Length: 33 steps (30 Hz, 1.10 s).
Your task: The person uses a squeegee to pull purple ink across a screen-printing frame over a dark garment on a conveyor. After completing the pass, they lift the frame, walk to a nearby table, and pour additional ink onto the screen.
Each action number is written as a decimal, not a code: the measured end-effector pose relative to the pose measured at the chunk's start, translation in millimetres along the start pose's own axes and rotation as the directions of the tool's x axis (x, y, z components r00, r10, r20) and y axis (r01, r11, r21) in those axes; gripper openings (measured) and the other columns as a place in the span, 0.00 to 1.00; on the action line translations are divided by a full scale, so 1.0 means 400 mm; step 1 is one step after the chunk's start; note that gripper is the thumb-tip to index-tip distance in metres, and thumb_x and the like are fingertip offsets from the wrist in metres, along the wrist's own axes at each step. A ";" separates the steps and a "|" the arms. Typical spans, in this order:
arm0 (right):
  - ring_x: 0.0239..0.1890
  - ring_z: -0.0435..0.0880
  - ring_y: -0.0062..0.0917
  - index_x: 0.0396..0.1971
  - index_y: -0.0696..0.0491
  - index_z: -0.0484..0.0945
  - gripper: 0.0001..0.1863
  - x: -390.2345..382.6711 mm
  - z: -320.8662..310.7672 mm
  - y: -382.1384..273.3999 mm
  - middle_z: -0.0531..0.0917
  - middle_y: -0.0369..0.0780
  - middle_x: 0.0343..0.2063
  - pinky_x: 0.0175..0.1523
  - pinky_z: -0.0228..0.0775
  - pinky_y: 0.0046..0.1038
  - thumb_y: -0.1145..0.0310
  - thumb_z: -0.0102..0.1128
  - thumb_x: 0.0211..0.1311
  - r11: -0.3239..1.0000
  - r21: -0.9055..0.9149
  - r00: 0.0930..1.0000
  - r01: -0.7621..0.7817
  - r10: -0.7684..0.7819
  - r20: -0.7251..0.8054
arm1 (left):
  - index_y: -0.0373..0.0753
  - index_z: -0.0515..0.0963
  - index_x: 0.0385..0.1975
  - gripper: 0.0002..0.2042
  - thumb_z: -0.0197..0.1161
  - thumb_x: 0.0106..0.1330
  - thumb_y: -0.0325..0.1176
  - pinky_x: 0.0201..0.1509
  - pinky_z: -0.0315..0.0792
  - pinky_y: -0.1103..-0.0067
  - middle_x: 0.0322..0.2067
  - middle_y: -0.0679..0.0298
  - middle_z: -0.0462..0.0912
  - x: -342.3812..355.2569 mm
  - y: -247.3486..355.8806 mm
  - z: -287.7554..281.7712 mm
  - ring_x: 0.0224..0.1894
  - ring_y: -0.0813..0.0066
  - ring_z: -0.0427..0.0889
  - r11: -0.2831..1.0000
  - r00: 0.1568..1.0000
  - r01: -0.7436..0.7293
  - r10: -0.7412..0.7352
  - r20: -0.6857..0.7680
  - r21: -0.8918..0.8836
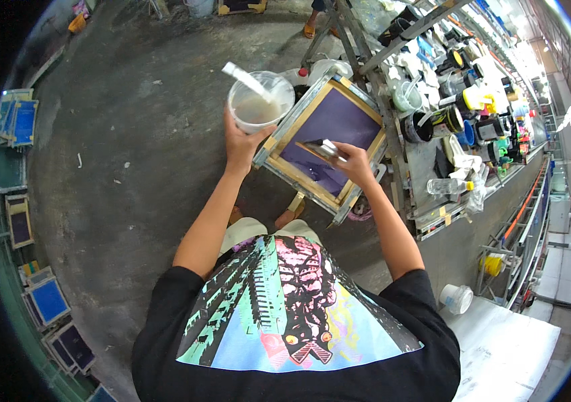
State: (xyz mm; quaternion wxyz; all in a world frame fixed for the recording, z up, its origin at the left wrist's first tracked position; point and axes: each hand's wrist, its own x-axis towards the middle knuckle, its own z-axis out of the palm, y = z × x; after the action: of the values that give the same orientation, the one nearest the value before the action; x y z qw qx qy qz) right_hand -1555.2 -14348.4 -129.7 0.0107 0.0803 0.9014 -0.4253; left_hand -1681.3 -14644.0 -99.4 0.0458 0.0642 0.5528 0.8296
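Note:
My left hand is wrapped round a translucent plastic tub, level with the frame's far left edge. A white stirring stick leans in the tub, above pale contents. With my right hand I grip a short squeegee-like tool, dark and tan with a shiny metal part; its exact kind is hard to make out. The tool is over a screen-printing frame with dark purple mesh and tan taped borders. Whether it touches the mesh I cannot tell.
At right, a long workbench carries several ink tubs and a clear bottle. A white bucket stands beside a white sheet. Several screens line the left side. Another person's foot shows at the back.

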 end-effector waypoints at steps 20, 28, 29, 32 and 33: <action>0.63 0.78 0.24 0.53 0.31 0.86 0.26 0.182 0.222 0.142 0.85 0.26 0.54 0.74 0.51 0.57 0.77 0.57 0.60 0.630 -0.569 0.832 0.528 -0.249 0.496 | 0.43 0.56 0.75 0.49 0.78 0.52 0.16 0.73 0.73 0.66 0.68 0.60 0.68 -0.245 0.044 -0.148 0.70 0.64 0.71 0.986 0.975 0.159 -0.149 -0.162 0.054; 0.62 0.78 0.23 0.51 0.33 0.86 0.18 0.014 0.087 0.214 0.86 0.26 0.53 0.71 0.56 0.50 0.70 0.60 0.68 0.598 -0.633 0.846 0.491 -0.154 0.511 | 0.40 0.60 0.72 0.47 0.79 0.51 0.17 0.72 0.75 0.68 0.64 0.60 0.71 -0.209 -0.026 -0.109 0.66 0.65 0.74 0.987 0.991 0.125 -0.119 -0.068 0.096; 0.62 0.78 0.22 0.52 0.33 0.86 0.19 -0.012 0.080 0.235 0.85 0.26 0.53 0.70 0.57 0.52 0.71 0.61 0.66 0.632 -0.634 0.870 0.446 -0.139 0.473 | 0.41 0.60 0.72 0.47 0.79 0.52 0.17 0.72 0.74 0.67 0.65 0.60 0.71 -0.203 -0.046 -0.105 0.67 0.65 0.74 0.985 0.992 0.119 -0.113 -0.059 0.126; 0.61 0.78 0.25 0.53 0.36 0.85 0.22 -0.092 0.077 0.264 0.84 0.30 0.51 0.64 0.64 0.50 0.72 0.66 0.59 0.706 -0.634 0.936 0.316 -0.121 0.331 | 0.41 0.60 0.72 0.46 0.79 0.52 0.18 0.72 0.74 0.67 0.65 0.60 0.71 -0.192 -0.086 -0.088 0.67 0.65 0.74 0.976 0.981 0.193 -0.194 -0.003 0.104; 0.61 0.78 0.26 0.53 0.37 0.84 0.22 -0.113 0.082 0.252 0.84 0.31 0.50 0.63 0.65 0.49 0.72 0.67 0.59 0.757 -0.613 0.962 0.225 -0.075 0.261 | 0.41 0.60 0.72 0.46 0.79 0.52 0.18 0.71 0.75 0.67 0.65 0.60 0.71 -0.189 -0.094 -0.084 0.67 0.65 0.74 0.969 0.972 0.234 -0.236 0.016 0.082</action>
State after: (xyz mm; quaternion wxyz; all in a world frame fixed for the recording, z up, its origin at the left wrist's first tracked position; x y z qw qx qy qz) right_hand -1496.6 -14316.7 -223.9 0.1030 -0.0487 0.9885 -0.0999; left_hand -1611.9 -14671.0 -151.1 0.1482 0.0104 0.5883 0.7949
